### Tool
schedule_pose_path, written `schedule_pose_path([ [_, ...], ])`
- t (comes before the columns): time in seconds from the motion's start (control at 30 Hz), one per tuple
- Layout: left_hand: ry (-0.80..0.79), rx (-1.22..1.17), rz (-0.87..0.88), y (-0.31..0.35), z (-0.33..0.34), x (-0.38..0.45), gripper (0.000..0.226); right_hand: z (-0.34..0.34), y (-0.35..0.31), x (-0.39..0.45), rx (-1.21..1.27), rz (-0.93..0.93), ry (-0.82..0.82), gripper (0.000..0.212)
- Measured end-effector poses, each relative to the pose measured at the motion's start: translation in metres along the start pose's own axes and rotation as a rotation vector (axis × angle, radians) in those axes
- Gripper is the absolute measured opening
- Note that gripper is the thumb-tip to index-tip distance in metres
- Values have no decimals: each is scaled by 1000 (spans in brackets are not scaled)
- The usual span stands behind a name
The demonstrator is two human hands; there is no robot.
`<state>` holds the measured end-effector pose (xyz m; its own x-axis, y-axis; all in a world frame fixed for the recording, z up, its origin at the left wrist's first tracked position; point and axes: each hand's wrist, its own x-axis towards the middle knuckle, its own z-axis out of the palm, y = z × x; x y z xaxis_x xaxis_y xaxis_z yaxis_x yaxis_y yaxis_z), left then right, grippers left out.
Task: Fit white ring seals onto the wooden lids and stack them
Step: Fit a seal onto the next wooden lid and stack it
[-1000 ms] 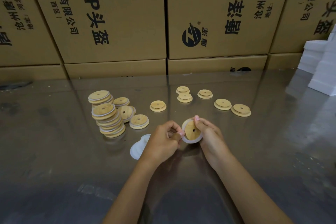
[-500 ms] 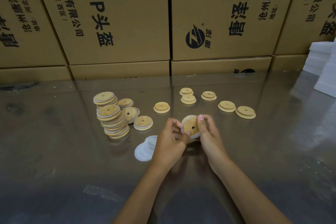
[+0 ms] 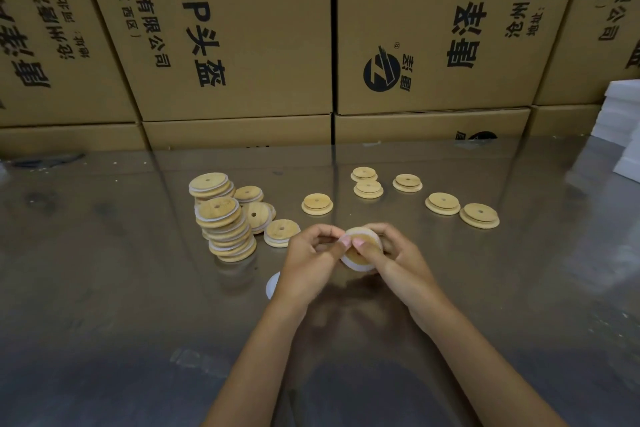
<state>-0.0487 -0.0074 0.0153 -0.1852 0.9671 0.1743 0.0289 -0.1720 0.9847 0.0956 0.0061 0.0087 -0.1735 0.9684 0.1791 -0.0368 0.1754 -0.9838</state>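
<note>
Both hands on one wooden lid [image 3: 360, 248] w/ white ring seal [image 3: 356, 266], held just above surface [image 3: 104, 288] near centre. Left hand [image 3: 308, 258] & right hand [image 3: 398, 260] fingers pinch its rim. Seal prob. partly seated. Stack [image 3: 225, 222] sits left.

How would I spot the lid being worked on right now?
Start at the leaning stack of finished lids on the table's left. Just right of it, both hands hold one wooden lid tilted above the table. Unlike the loose lids lying flat, it is lifted and white-rimmed.
</note>
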Motion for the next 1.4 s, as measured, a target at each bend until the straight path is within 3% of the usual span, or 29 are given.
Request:
schedule_pose_path([
  [0.2,-1,18,-12,-5,3,3,22,-7,-1,-3,71,20,-3,7],
  [0.43,30,308,37,-9,0,9,19,-5,0,-1,166,93,34,16],
  [0.67,8,302,37,-10,2,5,14,-5,1,1,251,147,123,18],
  [0.9,5,108,-24,-8,10,-3,7,-8,-1,3,395,178,160,11],
  [1.13,127,101,21,-8,9,1,17,-8,-2,3,277,212,57,13],
  [1.23,102,116,40,-8,7,2,20,-6,-2,2,147,212,-10,16],
  [1.4,25,158,12,-8,0,5,19,-8,-2,0,177,197,-42,15],
])
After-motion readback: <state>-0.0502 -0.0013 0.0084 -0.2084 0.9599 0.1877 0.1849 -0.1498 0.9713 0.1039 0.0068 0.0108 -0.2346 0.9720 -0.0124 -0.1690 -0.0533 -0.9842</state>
